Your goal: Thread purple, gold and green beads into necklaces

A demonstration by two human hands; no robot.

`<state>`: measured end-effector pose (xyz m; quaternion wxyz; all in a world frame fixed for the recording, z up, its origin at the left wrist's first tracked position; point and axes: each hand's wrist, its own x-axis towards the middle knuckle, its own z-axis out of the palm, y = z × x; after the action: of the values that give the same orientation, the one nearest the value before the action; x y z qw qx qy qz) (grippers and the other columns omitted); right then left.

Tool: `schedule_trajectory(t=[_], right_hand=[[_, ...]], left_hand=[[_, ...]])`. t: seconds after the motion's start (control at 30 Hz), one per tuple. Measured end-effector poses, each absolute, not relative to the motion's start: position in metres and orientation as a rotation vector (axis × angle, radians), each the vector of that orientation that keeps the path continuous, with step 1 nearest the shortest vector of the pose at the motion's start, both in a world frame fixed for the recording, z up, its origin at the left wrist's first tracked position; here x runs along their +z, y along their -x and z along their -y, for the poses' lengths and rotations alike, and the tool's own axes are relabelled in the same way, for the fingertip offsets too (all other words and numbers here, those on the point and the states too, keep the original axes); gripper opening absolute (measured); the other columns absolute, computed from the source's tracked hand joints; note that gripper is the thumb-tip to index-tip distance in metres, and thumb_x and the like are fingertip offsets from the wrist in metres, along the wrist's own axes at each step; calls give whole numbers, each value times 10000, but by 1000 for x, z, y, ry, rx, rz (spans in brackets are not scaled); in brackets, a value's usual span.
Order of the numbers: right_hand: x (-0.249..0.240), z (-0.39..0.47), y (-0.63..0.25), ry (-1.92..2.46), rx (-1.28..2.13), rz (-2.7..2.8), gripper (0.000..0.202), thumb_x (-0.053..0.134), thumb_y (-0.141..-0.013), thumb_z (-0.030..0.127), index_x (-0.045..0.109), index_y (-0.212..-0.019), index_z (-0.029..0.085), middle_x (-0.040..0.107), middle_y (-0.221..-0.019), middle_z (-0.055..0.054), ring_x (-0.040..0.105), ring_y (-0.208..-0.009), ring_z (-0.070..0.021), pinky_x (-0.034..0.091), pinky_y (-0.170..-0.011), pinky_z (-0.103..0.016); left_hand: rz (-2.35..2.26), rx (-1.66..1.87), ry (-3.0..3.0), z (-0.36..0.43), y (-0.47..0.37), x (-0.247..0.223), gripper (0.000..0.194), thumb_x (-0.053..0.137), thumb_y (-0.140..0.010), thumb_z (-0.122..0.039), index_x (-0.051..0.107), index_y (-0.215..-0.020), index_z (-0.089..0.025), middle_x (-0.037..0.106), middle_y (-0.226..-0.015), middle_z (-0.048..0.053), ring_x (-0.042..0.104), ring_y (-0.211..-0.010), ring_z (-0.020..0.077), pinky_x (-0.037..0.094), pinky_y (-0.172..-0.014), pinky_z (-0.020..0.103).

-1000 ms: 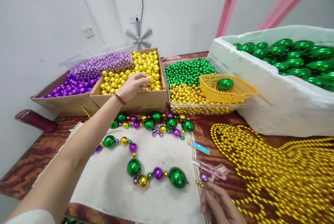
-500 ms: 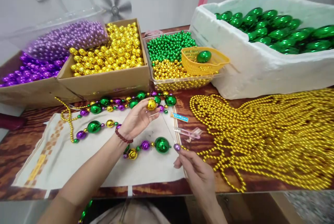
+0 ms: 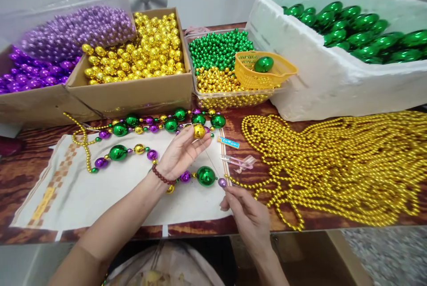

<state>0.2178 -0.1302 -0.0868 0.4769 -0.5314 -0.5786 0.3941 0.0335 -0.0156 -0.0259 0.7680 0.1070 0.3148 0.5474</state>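
My left hand (image 3: 182,152), wearing a dark red bead bracelet, holds a large gold bead (image 3: 199,131) between thumb and fingers above the white cloth. A thin thread (image 3: 210,157) runs down from near it toward my right hand (image 3: 248,210). That hand pinches a small light purple bead (image 3: 222,182) at the cloth's right edge. Just left of this bead lies a large green bead (image 3: 206,175), part of a strand with purple and gold beads; my left wrist partly covers the strand. Finished-looking bead strands (image 3: 119,129) lie along the cloth's back.
The white cloth (image 3: 110,201) covers the dark table's left. Boxes of purple (image 3: 40,74) and gold beads (image 3: 150,50), a clear tub (image 3: 230,94), a yellow basket (image 3: 247,77) and a foam box (image 3: 320,90) stand behind. Gold bead chains (image 3: 340,170) and pink scissors-like snips (image 3: 242,163) lie right.
The view has shifted, so the table appears slightly higher. My left hand with the gold bead has come a little rightward and nearer me. My right hand keeps pinching the light purple bead.
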Motion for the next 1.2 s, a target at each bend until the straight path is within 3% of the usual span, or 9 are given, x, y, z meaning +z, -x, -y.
schedule_trajectory(t=[0.4, 0.67, 0.77, 0.97, 1.07, 1.2], right_hand=[[-88, 131, -220, 1325, 953, 1421, 169, 564, -948, 275, 711, -950, 191, 649, -606, 17, 621, -522, -121, 513, -531, -210], [-97, 124, -212, 1368, 950, 1373, 197, 541, -968, 331, 681, -961, 191, 679, -657, 2, 654, -587, -135, 542, -608, -229], [-99, 116, -206, 1357, 980, 1317, 208, 534, -971, 353, 664, -956, 191, 681, -666, -4, 652, -597, -142, 545, -621, -245], [-102, 113, -206, 1269, 1153, 1242, 224, 566, -953, 389, 648, -1001, 187, 735, -770, -53, 696, -666, -177, 509, -541, -240], [-104, 118, -215, 1267, 1216, 1161, 246, 616, -926, 392, 670, -1032, 177, 754, -819, -79, 715, -675, -194, 500, -520, -241], [-106, 118, -227, 1339, 1232, 947, 230, 709, -858, 404, 693, -889, 177, 749, -768, -66, 697, -612, -179, 511, -538, -242]], left_hand=[[-693, 1212, -268, 15, -39, -32, 107, 719, -860, -187, 658, -944, -161, 724, -998, 38, 717, -1015, 211, 520, -1036, 425], [-748, 1197, -442, 28, -50, -26, 268, 774, -800, -203, 659, -1040, -175, 697, -1056, 42, 706, -1052, 234, 492, -1038, 448], [-763, 1161, -523, 42, -56, -33, 332, 796, -784, -264, 657, -1079, -202, 680, -1104, 46, 696, -1046, 227, 511, -986, 407], [-861, 1021, -818, 64, -65, -50, 370, 749, -833, -361, 635, -1151, -210, 690, -1028, 57, 631, -819, 141, 495, -727, 250], [-878, 987, -935, 66, -67, -49, 358, 704, -869, -359, 635, -1185, -205, 691, -1022, 63, 632, -889, 159, 493, -793, 258], [-908, 850, -1279, 55, -55, -45, 428, 727, -846, -316, 663, -1263, -244, 683, -1208, 92, 638, -1088, 227, 474, -950, 322]])
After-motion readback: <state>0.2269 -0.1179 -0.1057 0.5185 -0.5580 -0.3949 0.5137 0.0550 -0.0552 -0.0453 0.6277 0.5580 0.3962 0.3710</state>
